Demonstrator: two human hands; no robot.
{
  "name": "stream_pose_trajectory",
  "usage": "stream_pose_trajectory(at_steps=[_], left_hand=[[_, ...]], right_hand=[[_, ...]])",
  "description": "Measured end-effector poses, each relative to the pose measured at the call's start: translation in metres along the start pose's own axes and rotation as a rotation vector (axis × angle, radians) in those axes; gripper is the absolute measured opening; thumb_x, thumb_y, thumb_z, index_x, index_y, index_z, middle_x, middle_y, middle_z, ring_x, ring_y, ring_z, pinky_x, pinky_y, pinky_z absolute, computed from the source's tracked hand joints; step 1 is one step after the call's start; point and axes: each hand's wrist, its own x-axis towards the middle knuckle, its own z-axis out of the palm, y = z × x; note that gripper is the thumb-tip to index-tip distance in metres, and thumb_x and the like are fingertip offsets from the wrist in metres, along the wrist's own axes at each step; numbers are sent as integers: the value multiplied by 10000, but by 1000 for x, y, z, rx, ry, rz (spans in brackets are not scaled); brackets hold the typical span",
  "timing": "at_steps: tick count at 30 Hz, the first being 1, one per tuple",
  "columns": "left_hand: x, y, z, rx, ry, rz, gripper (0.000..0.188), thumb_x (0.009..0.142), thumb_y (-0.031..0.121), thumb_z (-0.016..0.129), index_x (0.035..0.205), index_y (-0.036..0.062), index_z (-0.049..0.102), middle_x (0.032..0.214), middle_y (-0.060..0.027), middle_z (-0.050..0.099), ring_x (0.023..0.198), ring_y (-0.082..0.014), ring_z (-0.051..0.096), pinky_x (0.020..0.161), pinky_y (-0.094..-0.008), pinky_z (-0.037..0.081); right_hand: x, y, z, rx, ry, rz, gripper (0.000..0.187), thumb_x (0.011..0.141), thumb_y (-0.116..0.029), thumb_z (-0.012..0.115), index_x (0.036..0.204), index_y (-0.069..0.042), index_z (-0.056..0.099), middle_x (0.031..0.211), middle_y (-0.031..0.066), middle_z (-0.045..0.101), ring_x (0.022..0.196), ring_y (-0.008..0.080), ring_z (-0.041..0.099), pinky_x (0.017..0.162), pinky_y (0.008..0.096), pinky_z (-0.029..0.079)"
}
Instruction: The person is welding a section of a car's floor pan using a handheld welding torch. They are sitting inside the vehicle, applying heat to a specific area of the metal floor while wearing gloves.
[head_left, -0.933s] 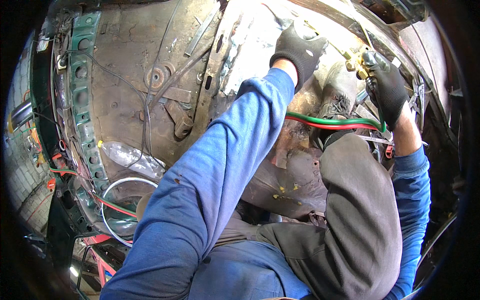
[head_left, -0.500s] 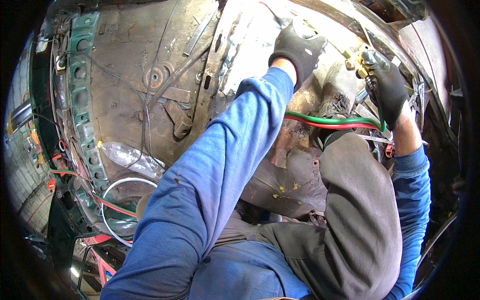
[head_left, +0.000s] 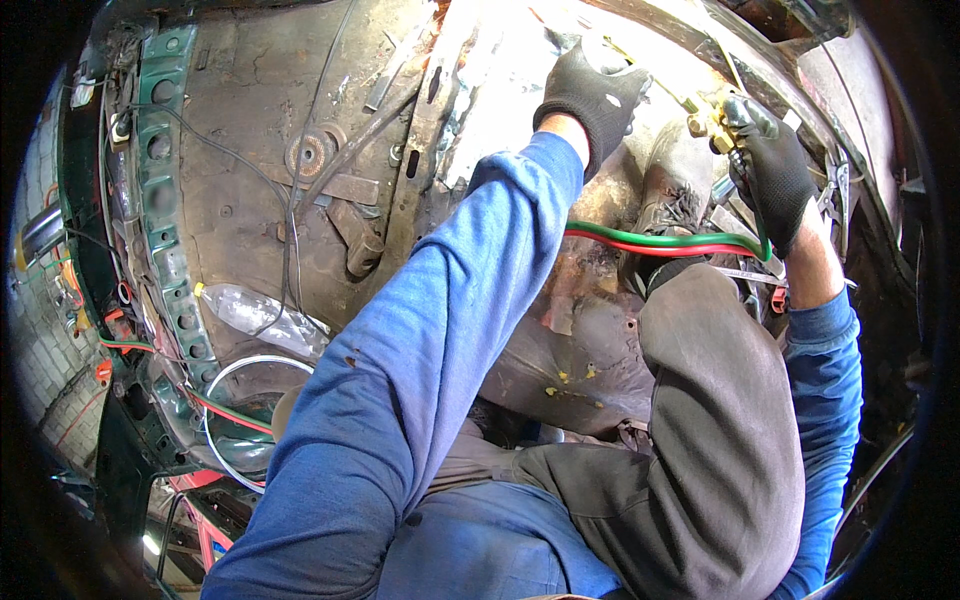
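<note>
My right hand point(head_left: 770, 160), in a black glove, is wrapped round a brass gas torch point(head_left: 708, 124). The thin neck of the torch slants up and left over brightly lit metal point(head_left: 505, 85). A green hose point(head_left: 690, 241) and a red hose point(head_left: 650, 252) run left from below this hand and pass behind my left sleeve. My left hand point(head_left: 592, 100), gloved in black too, is closed low over the bright metal, left of the torch. Its fingers are curled under, and a thin rod shows in the glare near its thumb. Whatever it grips is hidden.
A clear plastic bottle point(head_left: 260, 315) lies on the worn metal floor, left of my left arm. Nearby are a round abrasive disc point(head_left: 314, 152) and loose dark cables. A perforated green metal edge point(head_left: 162, 150) borders the left side. Hand tools point(head_left: 838, 195) lie beside my right wrist.
My left hand has shifted very slightly left. The glare around it has spread a little, while the right hand and torch stay almost in place.
</note>
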Motion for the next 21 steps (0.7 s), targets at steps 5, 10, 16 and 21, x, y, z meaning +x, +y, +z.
stream_pose_trajectory(at_steps=[5, 10, 16, 21], left_hand=[[-3, 4, -2, 56, 6, -43, 274, 916, 192, 783, 1001, -19, 629, 792, -92, 728, 603, -155, 663, 538, -310, 562], [-3, 4, 0, 62, 23, -50, 304, 920, 207, 786, 1018, -32, 625, 795, -93, 728, 602, -154, 663, 540, -312, 565], [4, -6, -2, 35, 27, -18, 306, 913, 218, 797, 985, -46, 660, 766, -91, 727, 584, -154, 660, 538, -306, 566], [6, -9, -2, 15, 29, -54, 300, 895, 224, 811, 960, -50, 707, 792, -106, 753, 618, -168, 684, 590, -324, 578]], right_hand=[[-1, -7, 0, -9, -27, 6, 465, 1115, -402, 542, 1139, 28, 719, 835, 41, 687, 749, 113, 546, 712, 313, 480], [-2, -5, 3, 30, 2, 30, 469, 1114, -424, 543, 1120, 6, 731, 768, 12, 641, 668, 89, 492, 612, 295, 430], [1, -2, 2, 38, -17, 61, 473, 1104, -446, 559, 1081, -7, 731, 701, -24, 585, 613, 80, 451, 566, 290, 392], [4, -1, 3, 139, -30, 156, 398, 1089, -381, 598, 1106, -2, 719, 720, 27, 611, 618, 135, 524, 577, 324, 431]])
